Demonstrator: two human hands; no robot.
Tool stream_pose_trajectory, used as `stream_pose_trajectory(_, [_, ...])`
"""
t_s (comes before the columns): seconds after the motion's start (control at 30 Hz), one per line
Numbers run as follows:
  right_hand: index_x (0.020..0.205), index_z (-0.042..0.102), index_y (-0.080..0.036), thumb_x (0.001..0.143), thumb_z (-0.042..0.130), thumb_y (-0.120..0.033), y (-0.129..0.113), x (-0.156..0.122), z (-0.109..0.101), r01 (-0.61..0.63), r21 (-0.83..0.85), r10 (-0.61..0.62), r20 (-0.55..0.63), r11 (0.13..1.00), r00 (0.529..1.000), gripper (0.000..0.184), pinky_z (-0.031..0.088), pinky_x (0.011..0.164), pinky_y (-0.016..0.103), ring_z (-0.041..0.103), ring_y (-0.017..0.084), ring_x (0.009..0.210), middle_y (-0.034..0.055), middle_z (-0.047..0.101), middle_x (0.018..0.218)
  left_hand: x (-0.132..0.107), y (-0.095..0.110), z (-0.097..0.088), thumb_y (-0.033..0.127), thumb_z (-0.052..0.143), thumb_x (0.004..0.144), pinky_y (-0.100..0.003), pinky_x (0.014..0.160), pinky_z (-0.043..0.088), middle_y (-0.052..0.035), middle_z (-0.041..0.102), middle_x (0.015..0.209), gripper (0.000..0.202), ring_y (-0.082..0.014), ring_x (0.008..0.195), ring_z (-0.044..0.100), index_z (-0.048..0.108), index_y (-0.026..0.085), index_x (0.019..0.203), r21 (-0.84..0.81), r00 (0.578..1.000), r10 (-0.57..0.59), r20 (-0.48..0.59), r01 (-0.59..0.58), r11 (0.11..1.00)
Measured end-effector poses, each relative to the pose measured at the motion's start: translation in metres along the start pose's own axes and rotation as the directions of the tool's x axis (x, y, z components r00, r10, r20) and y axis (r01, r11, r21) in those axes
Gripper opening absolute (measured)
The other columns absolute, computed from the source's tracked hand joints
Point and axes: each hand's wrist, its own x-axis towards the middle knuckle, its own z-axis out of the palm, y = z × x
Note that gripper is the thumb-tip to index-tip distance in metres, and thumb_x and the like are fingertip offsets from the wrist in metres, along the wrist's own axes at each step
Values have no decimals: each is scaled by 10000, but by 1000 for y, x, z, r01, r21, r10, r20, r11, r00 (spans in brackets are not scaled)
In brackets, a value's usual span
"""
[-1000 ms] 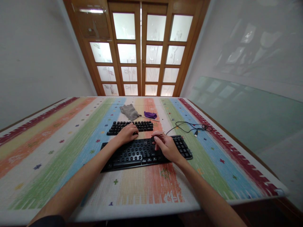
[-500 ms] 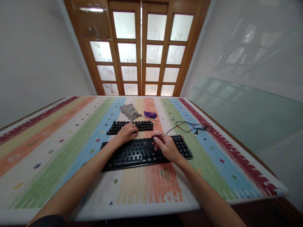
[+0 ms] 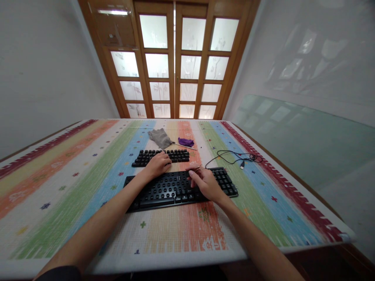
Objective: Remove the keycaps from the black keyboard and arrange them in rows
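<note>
A black keyboard lies in front of me; its main key area has bare black posts where keycaps are off, while the number pad and lower keys keep theirs. Just beyond it, loose black keycaps stand in rows. My left hand rests palm down between the keyboard and these rows, fingers slightly bent and touching the nearest keycaps; nothing shows in it. Over the right part of the keyboard, my right hand is closed in a pinch on a thin wire keycap puller, whose far end is hard to make out.
Behind the keycaps lie a grey cloth glove, a purple cloth and a thin rod. The keyboard's coiled cable with its USB plug is at the right. A striped cloth covers the table.
Almost nothing differs. My left hand has shifted very slightly to the right, and the right hand keeps its pinch in the same place.
</note>
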Motion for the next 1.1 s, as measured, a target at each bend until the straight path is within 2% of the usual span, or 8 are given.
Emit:
stream_pose_trajectory(0.33, [1004, 621, -150, 929, 506, -412, -1, 0, 2, -1, -3, 1, -3, 1000, 1000, 296, 475, 568, 247, 599, 115, 512, -5, 627, 651, -4, -4, 1, 185, 571, 839, -336, 826, 468, -59, 635, 839, 143, -198, 851, 536, 705, 188, 789, -114, 999, -45, -13, 43, 993])
stream_pose_trajectory(0.7, [954, 624, -157, 924, 512, -419, -1, 0, 3, -8, 4, 8, 11, 1000, 1000, 286, 474, 554, 249, 599, 120, 513, -6, 617, 629, -4, -3, 0, 142, 568, 803, -337, 830, 477, -54, 618, 829, 125, -202, 860, 535, 682, 189, 778, -123, 998, -49, -28, 45, 991])
stream_pose_trajectory(1.0, [982, 633, -155, 924, 522, -403, 1, 0, 1, -9, 5, 9, 16, 1000, 1000, 278, 487, 587, 257, 621, 130, 543, -6, 624, 624, -6, -3, 0, 159, 614, 774, -341, 812, 480, -49, 607, 848, 59, -218, 889, 551, 645, 189, 814, -80, 993, -112, -40, 108, 991])
stream_pose_trajectory(1.1, [952, 630, -148, 916, 529, -422, -1, 0, -2, -40, 55, 38, 34, 998, 999, 295, 479, 558, 245, 613, 120, 525, 8, 642, 656, -9, 3, -3, 186, 610, 799, -355, 834, 484, -51, 616, 855, 40, -223, 903, 557, 641, 187, 824, -100, 987, -150, -52, 144, 985])
